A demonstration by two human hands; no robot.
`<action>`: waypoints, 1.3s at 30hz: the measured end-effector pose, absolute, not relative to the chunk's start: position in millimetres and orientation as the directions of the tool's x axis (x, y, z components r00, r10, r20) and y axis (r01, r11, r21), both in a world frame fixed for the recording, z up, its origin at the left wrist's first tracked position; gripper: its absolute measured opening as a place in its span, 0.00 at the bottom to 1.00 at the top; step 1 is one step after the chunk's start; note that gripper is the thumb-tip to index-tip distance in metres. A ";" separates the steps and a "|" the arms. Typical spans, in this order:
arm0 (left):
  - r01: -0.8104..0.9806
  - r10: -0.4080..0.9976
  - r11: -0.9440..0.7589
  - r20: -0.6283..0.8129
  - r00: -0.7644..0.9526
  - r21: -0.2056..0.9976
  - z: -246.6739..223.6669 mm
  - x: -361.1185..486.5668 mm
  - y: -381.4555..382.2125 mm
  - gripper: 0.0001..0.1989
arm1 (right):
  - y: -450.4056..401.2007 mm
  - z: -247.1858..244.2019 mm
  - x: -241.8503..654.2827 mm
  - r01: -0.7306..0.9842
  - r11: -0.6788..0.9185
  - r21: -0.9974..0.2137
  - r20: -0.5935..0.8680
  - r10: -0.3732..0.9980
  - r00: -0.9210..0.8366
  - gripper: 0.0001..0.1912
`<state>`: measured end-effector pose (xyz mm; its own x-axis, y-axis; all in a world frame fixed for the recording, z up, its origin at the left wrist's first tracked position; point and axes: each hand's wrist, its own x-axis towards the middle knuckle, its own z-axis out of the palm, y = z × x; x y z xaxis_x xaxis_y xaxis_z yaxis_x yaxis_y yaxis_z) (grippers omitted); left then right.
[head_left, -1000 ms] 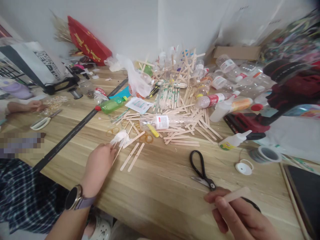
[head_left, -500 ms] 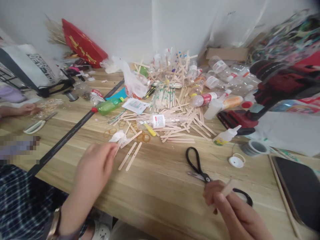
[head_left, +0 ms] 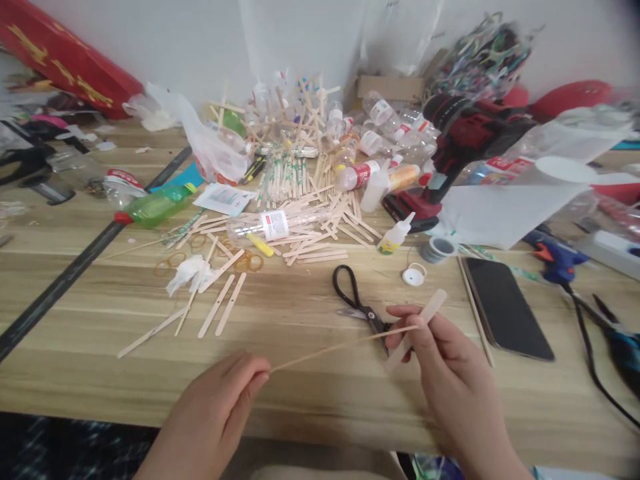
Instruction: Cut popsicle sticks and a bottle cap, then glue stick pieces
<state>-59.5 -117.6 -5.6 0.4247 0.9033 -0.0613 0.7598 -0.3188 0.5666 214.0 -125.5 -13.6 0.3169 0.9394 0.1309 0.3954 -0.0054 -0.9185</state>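
Note:
My left hand (head_left: 220,407), fingers pinched, grips one end of a thin tan strand (head_left: 320,351), perhaps a stretched rubber band. The strand runs across to my right hand (head_left: 445,373), which pinches its other end against a flat wooden stick (head_left: 431,308). Black-handled scissors (head_left: 369,313) lie on the table just left of my right hand, partly covered by it. Two wooden sticks (head_left: 231,304) lie side by side beyond my left hand, near a crumpled white tissue (head_left: 187,273) and loose rubber bands (head_left: 253,260).
Sticks and plastic bottles (head_left: 357,175) are heaped at the back. A red drill (head_left: 453,147), a glue bottle (head_left: 396,235), a phone (head_left: 507,307) and a blue glue gun (head_left: 555,257) stand or lie rightward. A dark strip (head_left: 65,287) crosses the left side.
The view has turned right. My left hand has moved from near the tissue toward my right hand, and a strand now stretches between them. One stick now lies left of the pair.

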 end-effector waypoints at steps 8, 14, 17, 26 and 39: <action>0.768 0.919 -0.301 -0.045 0.392 0.565 -4.2 -54.3 -121.7 0.10 | -133.0 -18.2 208.0 0.370 -0.009 -0.929 0.093 0.962 0.257 0.15; 0.714 0.861 -0.426 0.008 0.508 0.555 2.4 -11.1 -121.2 0.11 | -140.9 -19.7 180.7 0.395 -0.014 -0.919 -0.022 1.000 -0.018 0.19; 0.702 0.841 -0.441 -0.016 0.541 0.559 3.0 1.8 -120.0 0.13 | -140.0 -20.0 172.7 0.285 -0.028 -0.958 -0.042 0.998 -0.043 0.18; 0.649 0.867 -0.405 0.044 0.497 0.644 2.6 12.2 -116.9 0.12 | -144.4 -35.7 172.1 -0.159 -0.017 -0.987 -0.059 0.964 0.261 0.11; 0.595 0.872 -0.434 0.150 0.465 0.677 0.6 16.0 -113.6 0.11 | -139.8 -25.9 163.0 0.044 0.122 -0.992 0.130 0.932 0.337 0.08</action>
